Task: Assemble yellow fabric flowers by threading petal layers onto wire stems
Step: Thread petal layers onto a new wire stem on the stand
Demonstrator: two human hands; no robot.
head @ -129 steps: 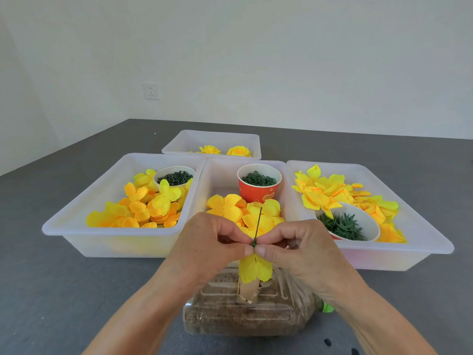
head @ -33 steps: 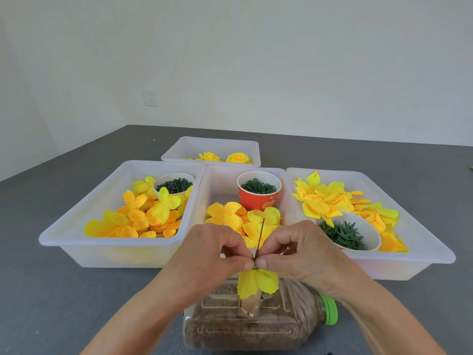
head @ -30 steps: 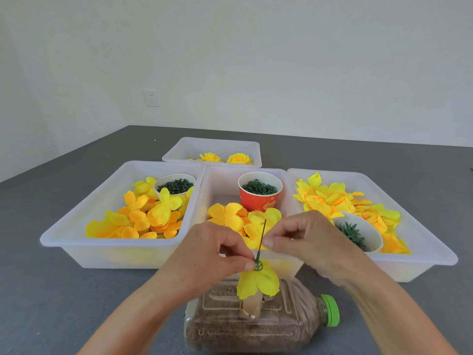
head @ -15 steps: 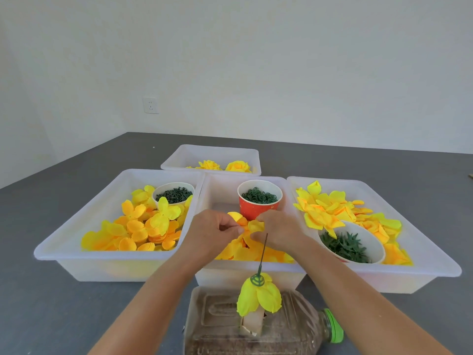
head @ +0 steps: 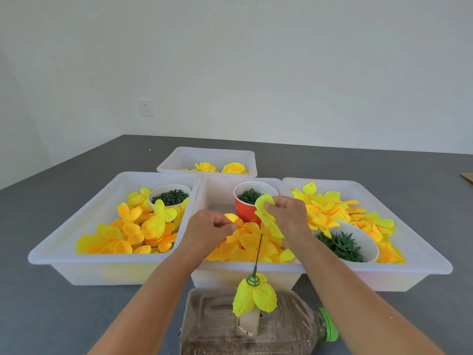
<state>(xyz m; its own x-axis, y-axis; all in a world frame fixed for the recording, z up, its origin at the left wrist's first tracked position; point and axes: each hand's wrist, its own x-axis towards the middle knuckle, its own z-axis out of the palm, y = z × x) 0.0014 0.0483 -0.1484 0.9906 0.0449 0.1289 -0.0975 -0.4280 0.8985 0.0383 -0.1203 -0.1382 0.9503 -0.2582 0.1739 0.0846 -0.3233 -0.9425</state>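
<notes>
I see R hand (head: pixel 289 217) pinching soft yellow fabric petal layer (head: pixel 266 213), L hand (head: pixel 208 230) pinching small orange-yellow petal (head: pixel 231 217) over middle tray's far end; risk: layer's centre hole misses thin green wire stem (head: pixel 258 254), fabric crumples.

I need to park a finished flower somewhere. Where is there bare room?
Bare grey tabletop lies left of the plastic bottle, and the far-left part of the middle white tray is bare. The left tray and right tray are crowded.

Three trays (head: pixel 107 270) side by side, a fourth tray (head: pixel 179 160) behind, bottle (head: pixel 281 331) in front.
</notes>
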